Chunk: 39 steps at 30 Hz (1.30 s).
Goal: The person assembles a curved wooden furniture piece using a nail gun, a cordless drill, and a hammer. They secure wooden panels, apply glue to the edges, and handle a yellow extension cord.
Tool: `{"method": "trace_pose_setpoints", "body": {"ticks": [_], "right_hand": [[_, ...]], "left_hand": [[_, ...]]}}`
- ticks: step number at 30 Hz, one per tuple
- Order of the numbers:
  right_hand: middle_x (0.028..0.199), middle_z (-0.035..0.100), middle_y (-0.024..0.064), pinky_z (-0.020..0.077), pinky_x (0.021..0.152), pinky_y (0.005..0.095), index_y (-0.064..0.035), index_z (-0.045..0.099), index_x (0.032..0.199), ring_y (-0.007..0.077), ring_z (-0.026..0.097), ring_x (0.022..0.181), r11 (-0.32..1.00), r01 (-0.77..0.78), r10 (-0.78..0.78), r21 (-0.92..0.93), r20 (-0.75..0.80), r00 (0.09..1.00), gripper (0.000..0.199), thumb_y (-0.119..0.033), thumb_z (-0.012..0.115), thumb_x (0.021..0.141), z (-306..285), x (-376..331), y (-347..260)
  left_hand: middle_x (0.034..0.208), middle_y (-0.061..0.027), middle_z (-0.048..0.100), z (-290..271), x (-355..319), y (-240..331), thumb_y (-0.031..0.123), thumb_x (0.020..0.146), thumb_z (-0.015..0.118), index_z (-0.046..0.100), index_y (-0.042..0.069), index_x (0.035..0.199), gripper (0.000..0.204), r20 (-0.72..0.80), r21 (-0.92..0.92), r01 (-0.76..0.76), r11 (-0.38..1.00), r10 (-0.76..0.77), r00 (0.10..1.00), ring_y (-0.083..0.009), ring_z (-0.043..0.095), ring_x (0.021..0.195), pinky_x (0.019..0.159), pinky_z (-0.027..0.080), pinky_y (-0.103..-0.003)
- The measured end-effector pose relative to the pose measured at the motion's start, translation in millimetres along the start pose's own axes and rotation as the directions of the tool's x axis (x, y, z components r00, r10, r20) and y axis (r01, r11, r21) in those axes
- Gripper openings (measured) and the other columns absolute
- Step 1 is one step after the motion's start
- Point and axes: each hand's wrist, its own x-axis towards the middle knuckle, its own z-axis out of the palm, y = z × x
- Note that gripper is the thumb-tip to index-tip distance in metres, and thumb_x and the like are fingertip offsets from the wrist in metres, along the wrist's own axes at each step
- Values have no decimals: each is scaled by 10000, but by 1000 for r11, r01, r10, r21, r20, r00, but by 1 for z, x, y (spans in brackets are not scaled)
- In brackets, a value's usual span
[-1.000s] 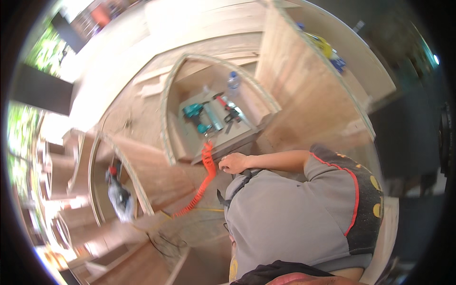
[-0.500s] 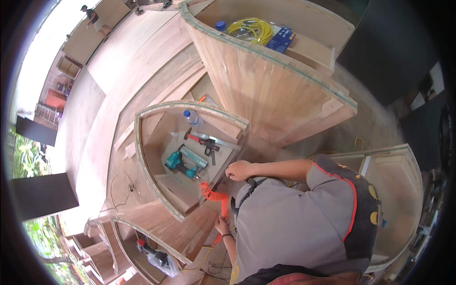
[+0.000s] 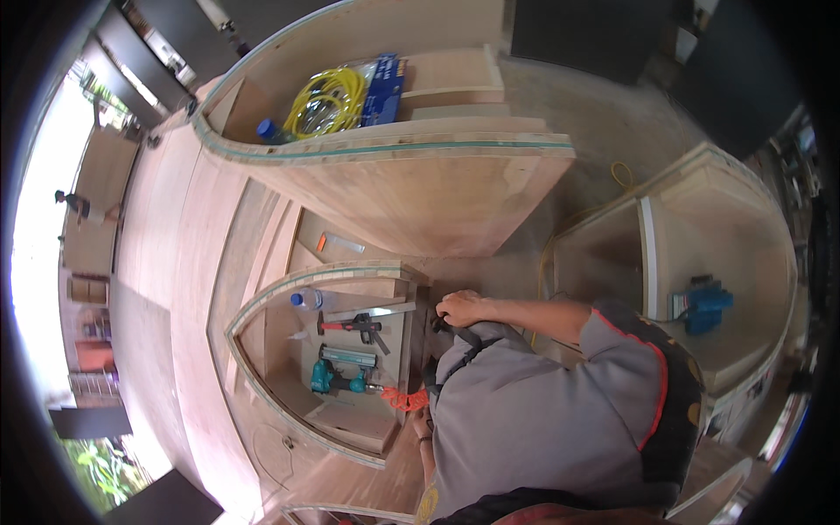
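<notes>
My left hand (image 3: 421, 425) is low beside my body, closed at the orange coiled air hose (image 3: 404, 400), its fingers partly hidden. That hose runs to a teal nail gun (image 3: 337, 378) lying inside the curved wooden cabinet (image 3: 241, 350) in front of me. My right hand (image 3: 462, 308) is curled closed over the cabinet's near side, beside a black strap (image 3: 472, 350) at my waist; what it holds, if anything, is hidden. Beyond the nail gun lie a red and black hand tool (image 3: 354, 326), a metal strip (image 3: 385, 310) and a blue-capped bottle (image 3: 306, 299).
A larger curved wooden unit (image 3: 420, 192) stands ahead, holding a coiled yellow hose (image 3: 325, 103) and a blue package (image 3: 382, 90). To the right, another wooden unit (image 3: 744, 236) contains a blue power tool (image 3: 703, 306). A person (image 3: 83, 207) is far off at left.
My view has turned to the right, bringing the blue power tool into sight. The left hand remains by the orange hose and shows less; the right hand stays curled near my waist.
</notes>
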Motion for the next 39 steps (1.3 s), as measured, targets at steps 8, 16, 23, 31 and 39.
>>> {"method": "trace_pose_setpoints", "body": {"ticks": [8,16,23,31,39], "right_hand": [[1052,699,177,522,899,501,-95,702,1019,375,659,1050,985,-80,123,154,-294,948,233,-230,611,851,60,-41,21],[967,691,189,527,858,489,-70,692,1013,378,663,989,991,-124,132,46,-307,943,237,-210,640,829,117,-117,2],[1044,709,177,536,865,485,-97,717,981,370,679,1015,916,-367,400,162,-310,862,217,-215,621,827,145,-206,-2],[978,745,106,547,847,449,-127,729,963,328,703,973,775,-530,628,343,-324,708,226,-269,662,801,157,-238,39],[1106,732,141,538,903,460,-101,747,1068,341,689,1055,660,-688,736,301,-76,673,366,-342,577,852,134,-262,140]], "left_hand": [[1070,-149,741,-26,20,-20,340,971,646,706,-21,1163,413,110,83,-33,996,23,994,-227,689,1006,877,523,-358],[1087,-121,732,-8,44,-38,369,976,648,698,-7,1191,436,353,181,-230,956,155,923,-206,671,1025,889,514,-344],[1101,-95,724,26,46,-41,393,981,649,691,6,1217,456,596,267,-364,892,145,790,-188,656,1042,900,505,-332],[1150,-59,705,35,37,47,424,984,657,669,23,1270,492,697,-44,-208,977,179,694,-161,628,1071,918,491,-316],[1144,-88,692,63,-61,335,262,1006,658,653,-1,1221,340,452,-363,-549,752,658,602,-174,633,1088,943,489,-313]]}}
